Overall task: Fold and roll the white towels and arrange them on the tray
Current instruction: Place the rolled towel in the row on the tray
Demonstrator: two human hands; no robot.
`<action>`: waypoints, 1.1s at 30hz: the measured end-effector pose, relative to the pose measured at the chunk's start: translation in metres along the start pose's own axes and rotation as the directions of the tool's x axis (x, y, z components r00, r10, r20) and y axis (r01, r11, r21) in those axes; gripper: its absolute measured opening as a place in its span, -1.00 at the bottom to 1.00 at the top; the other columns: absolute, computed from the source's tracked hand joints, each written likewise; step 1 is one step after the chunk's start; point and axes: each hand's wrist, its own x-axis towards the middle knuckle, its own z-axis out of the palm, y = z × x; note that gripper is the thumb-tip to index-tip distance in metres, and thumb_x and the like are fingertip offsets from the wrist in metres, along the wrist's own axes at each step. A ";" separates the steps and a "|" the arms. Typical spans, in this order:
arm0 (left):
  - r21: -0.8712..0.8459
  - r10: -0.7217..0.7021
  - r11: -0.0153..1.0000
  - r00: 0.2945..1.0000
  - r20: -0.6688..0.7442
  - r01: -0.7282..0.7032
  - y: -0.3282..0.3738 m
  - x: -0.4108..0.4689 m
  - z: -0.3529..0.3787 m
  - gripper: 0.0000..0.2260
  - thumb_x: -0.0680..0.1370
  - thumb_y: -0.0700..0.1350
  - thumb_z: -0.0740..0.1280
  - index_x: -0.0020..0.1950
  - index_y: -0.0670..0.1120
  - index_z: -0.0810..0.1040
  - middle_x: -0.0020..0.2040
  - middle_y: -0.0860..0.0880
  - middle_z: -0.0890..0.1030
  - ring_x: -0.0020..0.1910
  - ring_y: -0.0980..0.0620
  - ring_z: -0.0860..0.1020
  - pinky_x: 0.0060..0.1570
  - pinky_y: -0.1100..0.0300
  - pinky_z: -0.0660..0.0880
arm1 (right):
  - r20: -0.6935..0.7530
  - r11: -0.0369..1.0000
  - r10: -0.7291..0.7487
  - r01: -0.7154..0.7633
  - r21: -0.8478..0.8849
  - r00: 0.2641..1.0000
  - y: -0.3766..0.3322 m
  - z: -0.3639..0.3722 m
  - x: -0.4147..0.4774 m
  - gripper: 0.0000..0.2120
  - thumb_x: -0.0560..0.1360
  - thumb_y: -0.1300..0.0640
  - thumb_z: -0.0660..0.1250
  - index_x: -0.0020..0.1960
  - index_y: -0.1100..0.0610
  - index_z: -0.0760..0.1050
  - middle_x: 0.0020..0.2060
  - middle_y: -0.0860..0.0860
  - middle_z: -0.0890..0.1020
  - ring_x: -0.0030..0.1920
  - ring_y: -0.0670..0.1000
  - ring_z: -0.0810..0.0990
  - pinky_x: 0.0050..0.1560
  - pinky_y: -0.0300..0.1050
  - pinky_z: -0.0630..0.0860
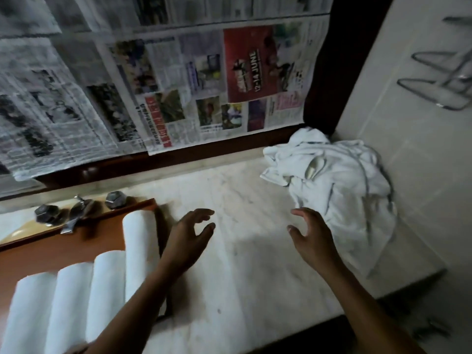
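While my hands hang over the marble counter, neither one holds anything. My left hand is spread loose, fingers gently curved and thumb apart from them, palm turned toward the right. My right hand mirrors it, fingers slack and a little bent, palm facing left, with bare marble between the two. Whether either hand touches the stone I cannot tell.

Four rolled towels lie side by side on the orange-brown tray at my left, each roll touching its neighbour, their long sides running away from me. The rightmost roll sits further back than the other three, just beside my left wrist, and my left forearm crosses in front of its near end.

A heap of white towels, crumpled and unfolded, sits on the counter in the far right corner against the pale wall, just beyond my right fingertips.

Behind the tray stand two metal tap knobs with a spout between them, all blurred. Newspaper sheets cover the upright surface behind the counter, above a dark wooden ledge. Wire hangers show against the pale surface at the far right edge.
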 end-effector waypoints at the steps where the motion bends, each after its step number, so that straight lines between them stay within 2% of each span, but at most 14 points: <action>1: -0.014 -0.007 1.000 1.000 0.005 0.007 0.010 0.010 0.015 -0.76 0.57 -0.05 0.45 0.23 0.14 0.62 0.08 0.24 0.65 0.14 0.24 0.59 0.13 0.18 0.54 | -0.029 1.000 0.004 -0.004 -0.019 1.000 0.012 -0.011 0.015 -0.64 0.44 0.30 0.51 0.22 0.16 0.59 0.17 0.06 0.62 0.27 0.08 0.55 0.31 -0.35 0.30; 5: -0.079 -0.012 0.997 0.999 0.044 0.016 0.050 0.048 0.075 -0.79 0.57 -0.09 0.45 0.17 0.15 0.65 0.05 0.22 0.67 0.12 0.24 0.60 0.07 0.30 0.50 | -0.087 0.994 0.012 -0.021 -0.104 0.996 0.056 -0.050 0.081 -0.62 0.45 0.30 0.49 0.26 0.20 0.56 0.18 0.09 0.62 0.27 0.17 0.55 0.33 0.05 0.42; 8: -0.091 -0.011 0.996 0.997 0.075 0.018 0.069 0.073 0.108 -0.81 0.58 -0.11 0.44 0.14 0.15 0.66 0.02 0.20 0.69 0.09 0.22 0.62 0.06 0.32 0.50 | -0.040 0.990 0.045 -0.050 -0.135 0.998 0.075 -0.060 0.133 -0.53 0.49 0.23 0.47 0.37 0.20 0.47 0.27 0.14 0.56 0.30 0.21 0.50 0.32 0.06 0.39; 12: -0.084 -0.039 0.995 0.994 0.105 0.048 0.084 0.101 0.143 -0.81 0.58 -0.12 0.41 0.09 0.17 0.65 -0.02 0.21 0.69 0.03 0.24 0.63 -0.05 0.39 0.48 | 0.046 0.945 0.093 -0.073 -0.320 0.995 0.099 -0.054 0.202 -0.31 0.51 0.04 0.46 0.54 0.15 0.27 0.40 0.19 0.45 0.33 0.29 0.45 0.32 0.22 0.44; 14: -0.087 -0.053 0.994 0.992 0.118 0.064 0.088 0.110 0.156 -0.81 0.58 -0.12 0.41 0.09 0.17 0.65 -0.03 0.22 0.69 0.03 0.23 0.63 -0.04 0.37 0.48 | 0.089 0.905 0.087 -0.041 -0.424 0.992 0.106 -0.048 0.226 -0.47 0.55 0.02 0.39 0.47 0.10 0.37 0.36 0.16 0.49 0.29 0.29 0.47 0.24 0.20 0.48; 16: -0.089 -0.068 0.993 0.987 0.143 0.081 0.091 0.115 0.166 -0.81 0.58 -0.11 0.41 0.09 0.17 0.65 -0.03 0.22 0.69 0.04 0.22 0.63 0.00 0.35 0.48 | 0.092 0.876 0.063 -0.010 -0.483 0.994 0.112 -0.047 0.241 -0.73 0.59 0.04 0.28 0.25 0.07 0.56 0.16 0.12 0.62 0.19 0.26 0.53 0.13 0.11 0.50; 17: -0.084 -0.076 0.993 0.987 0.144 0.089 0.093 0.118 0.169 -0.82 0.58 -0.11 0.41 0.10 0.17 0.64 -0.03 0.21 0.69 0.04 0.22 0.63 0.00 0.34 0.48 | 0.072 0.880 0.055 -0.014 -0.475 0.996 0.112 -0.048 0.249 -0.77 0.60 0.06 0.25 0.16 0.08 0.61 0.08 0.11 0.66 0.15 0.25 0.55 0.09 0.07 0.50; 20: -0.083 -0.104 0.990 0.988 0.119 0.114 0.093 0.123 0.168 -0.81 0.57 -0.10 0.42 0.11 0.17 0.63 -0.04 0.20 0.69 0.03 0.23 0.63 0.02 0.29 0.50 | -0.017 0.973 0.052 -0.055 -0.224 0.998 0.098 -0.060 0.254 -0.78 0.63 0.15 0.23 0.16 0.18 0.60 0.05 0.15 0.70 0.13 0.24 0.62 0.11 0.04 0.51; 23: -0.049 -0.100 0.994 0.993 0.058 0.102 0.103 0.130 0.166 -0.74 0.56 -0.06 0.46 0.23 0.13 0.58 0.04 0.17 0.66 0.06 0.20 0.62 0.07 0.19 0.56 | -0.089 0.999 -0.024 0.027 0.030 0.996 0.063 -0.087 0.250 -0.81 0.66 0.18 0.24 0.19 0.22 0.56 0.07 0.13 0.69 0.09 0.18 0.62 0.05 -0.09 0.45; 25: -0.056 -0.089 0.994 0.996 0.006 0.090 0.119 0.139 0.166 -0.55 0.52 -0.01 0.51 0.37 0.08 0.49 0.18 0.10 0.60 0.14 0.11 0.58 0.08 0.21 0.53 | -0.105 0.988 -0.092 0.104 0.116 0.990 0.035 -0.108 0.243 -0.86 0.66 0.18 0.26 0.14 0.16 0.57 -0.06 0.01 0.67 -0.05 0.02 0.61 -0.09 -0.29 0.39; 27: -0.059 -0.058 0.997 0.998 0.000 0.058 0.142 0.151 0.169 -0.30 0.45 0.11 0.56 0.51 0.04 0.36 0.36 0.04 0.50 0.29 0.06 0.49 0.23 0.14 0.46 | -0.062 0.964 -0.155 0.165 0.207 0.986 0.008 -0.127 0.235 -0.89 0.67 0.14 0.26 0.11 0.05 0.56 -0.18 -0.19 0.61 -0.17 -0.22 0.56 -0.15 -0.44 0.36; 29: -0.042 0.002 0.999 0.999 0.053 0.000 0.170 0.159 0.171 -0.16 0.37 0.28 0.55 0.56 0.09 0.29 0.47 0.08 0.42 0.39 0.06 0.42 0.34 0.03 0.41 | -0.037 0.929 -0.261 0.262 0.261 0.965 -0.018 -0.143 0.223 -0.89 0.68 0.16 0.26 0.10 0.07 0.57 -0.16 -0.21 0.62 -0.11 -0.29 0.59 -0.09 -0.48 0.39; 30: -0.056 0.030 0.998 0.997 0.074 -0.026 0.182 0.162 0.173 -0.23 0.39 0.30 0.52 0.51 0.13 0.33 0.44 0.12 0.46 0.37 0.06 0.46 0.32 -0.01 0.45 | -0.035 0.911 -0.311 0.308 0.273 0.950 -0.029 -0.150 0.218 -0.89 0.68 0.17 0.27 0.11 0.09 0.57 -0.11 -0.18 0.64 -0.04 -0.28 0.61 -0.03 -0.47 0.41; 33: -0.262 0.080 0.963 0.996 0.040 -0.067 0.213 0.156 0.161 -0.78 0.58 0.05 0.40 0.22 0.15 0.57 0.18 0.14 0.65 0.18 0.01 0.63 0.16 0.00 0.57 | -0.053 0.882 -0.353 0.351 0.313 0.934 -0.049 -0.170 0.207 -0.86 0.66 0.08 0.27 0.13 0.08 0.57 -0.02 -0.11 0.68 0.04 -0.17 0.64 0.07 -0.27 0.52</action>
